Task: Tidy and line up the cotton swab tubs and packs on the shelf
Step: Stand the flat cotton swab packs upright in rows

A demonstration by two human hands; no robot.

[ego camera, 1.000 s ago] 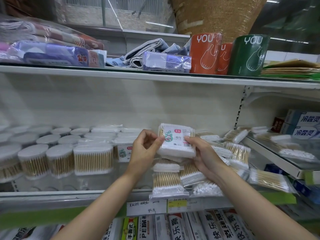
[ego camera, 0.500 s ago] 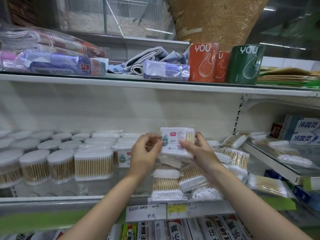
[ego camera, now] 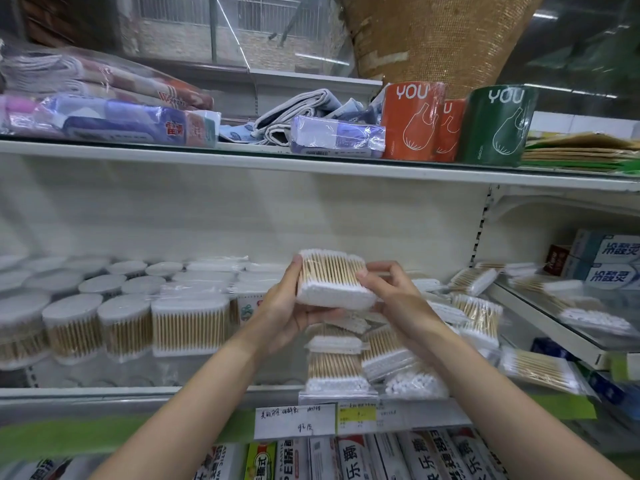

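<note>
1. Both hands hold one cotton swab pack (ego camera: 334,280) in the air in front of the middle shelf (ego camera: 149,393). The left hand (ego camera: 287,313) cups it from below and the side with fingers curled under it; the right hand (ego camera: 391,289) pinches its right edge with bent fingers.
2. That pack is a soft, clear plastic block of pale wooden sticks with white cotton tips along both long edges, tilted with its near edge lower.
3. Left of the hands stand round cotton swab tubs (ego camera: 72,327) with white lids and see-through walls, plus a squarer tub (ego camera: 189,323), set close in rows.
4. Below and right of the hands lie loose packs (ego camera: 334,367), some leaning or overlapping, in a jumbled heap that reaches the shelf's front lip.
5. White metal shelving with a pale back panel carries paper price tags (ego camera: 294,420) on a green strip along the front edge.
6. An upper shelf holds wrapped folded textiles (ego camera: 104,109), orange and green rolls marked YOU (ego camera: 498,126), and a woven straw-like object behind.
7. Boxes on the shelf below are cut off by the bottom edge; the far left tubs and right-hand packs are blurred.
</note>
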